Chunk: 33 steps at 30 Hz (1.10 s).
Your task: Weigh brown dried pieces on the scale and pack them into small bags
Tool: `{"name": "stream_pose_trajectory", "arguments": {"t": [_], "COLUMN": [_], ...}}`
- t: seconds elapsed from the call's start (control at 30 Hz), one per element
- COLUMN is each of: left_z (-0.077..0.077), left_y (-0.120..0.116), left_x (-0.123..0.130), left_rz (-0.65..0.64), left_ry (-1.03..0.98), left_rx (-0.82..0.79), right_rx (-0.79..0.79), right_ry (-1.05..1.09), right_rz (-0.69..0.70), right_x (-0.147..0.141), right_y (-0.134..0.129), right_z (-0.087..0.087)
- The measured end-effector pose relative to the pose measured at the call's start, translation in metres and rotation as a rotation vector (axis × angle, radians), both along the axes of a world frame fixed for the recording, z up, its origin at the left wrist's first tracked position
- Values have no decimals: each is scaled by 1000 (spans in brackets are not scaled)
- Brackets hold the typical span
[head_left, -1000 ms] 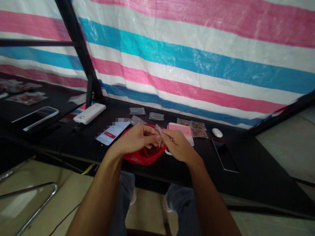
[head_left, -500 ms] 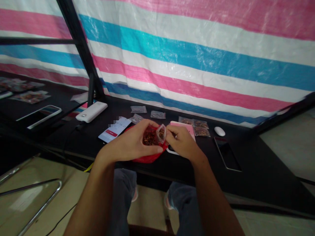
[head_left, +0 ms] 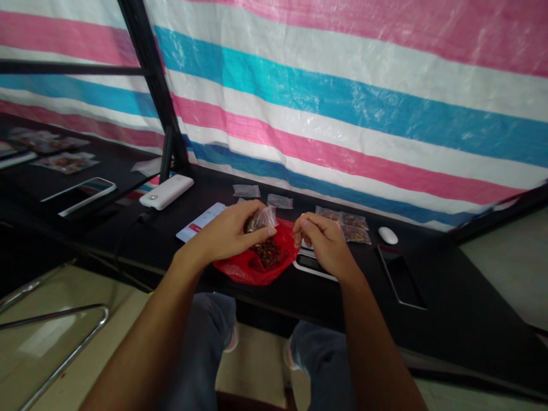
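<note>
My left hand [head_left: 233, 231] is closed round a small clear plastic bag [head_left: 266, 218] with brown bits in it, above the left part of a red plastic bag [head_left: 252, 272]. Inside the open red bag lies a heap of dark reddish-brown dried pieces [head_left: 268, 253]. My right hand [head_left: 322, 238] hovers at the red bag's right edge with its fingers curled and pressed together; whether they pinch anything is too small to tell. Partly under my right hand is a white kitchen scale [head_left: 314, 267] with a dark display.
Behind lie flat clear bags [head_left: 279, 201] and several filled bags [head_left: 356, 234]. A white mouse [head_left: 387, 235] and a dark phone [head_left: 401, 277] are at right. At left are a lit phone [head_left: 199, 222], a white power bank [head_left: 166, 192] and a white-edged phone [head_left: 79, 196]. A striped sheet hangs behind.
My left hand now has the small bag, tilted within its grip. My right hand has come away from that bag's mouth, to the right. More of the red bag and scale shows.
</note>
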<state>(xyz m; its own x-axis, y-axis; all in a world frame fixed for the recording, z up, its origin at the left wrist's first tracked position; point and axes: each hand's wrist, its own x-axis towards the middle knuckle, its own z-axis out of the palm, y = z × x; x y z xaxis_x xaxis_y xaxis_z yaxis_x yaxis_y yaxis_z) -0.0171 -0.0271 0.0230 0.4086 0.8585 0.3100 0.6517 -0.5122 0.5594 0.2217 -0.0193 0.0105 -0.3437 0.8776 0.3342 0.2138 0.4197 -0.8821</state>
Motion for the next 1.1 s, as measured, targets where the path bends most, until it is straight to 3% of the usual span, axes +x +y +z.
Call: {"name": "stream_pose_trajectory", "arguments": {"t": [0.17,0.3,0.63,0.9,1.1], "left_z": [17,28,50,51,50], "left_y": [15,24,20,21,22], "left_x": [-2,10,34,35,32], "left_rz": [-20,-78,-208,-270,-245], "left_ry": [656,882,1091,1105,1049], "left_rx": [21,101,217,227,198], "right_rx": [-25,-70,-110,-93,-101], "right_ry": [-1,27,10,3,-13], "right_rz": [3,24,35,18,2], "right_x": [4,4,3,6,7], "right_y": [2,2,5,5,5], "right_z": [-6,-9,-14,-16,-15]}}
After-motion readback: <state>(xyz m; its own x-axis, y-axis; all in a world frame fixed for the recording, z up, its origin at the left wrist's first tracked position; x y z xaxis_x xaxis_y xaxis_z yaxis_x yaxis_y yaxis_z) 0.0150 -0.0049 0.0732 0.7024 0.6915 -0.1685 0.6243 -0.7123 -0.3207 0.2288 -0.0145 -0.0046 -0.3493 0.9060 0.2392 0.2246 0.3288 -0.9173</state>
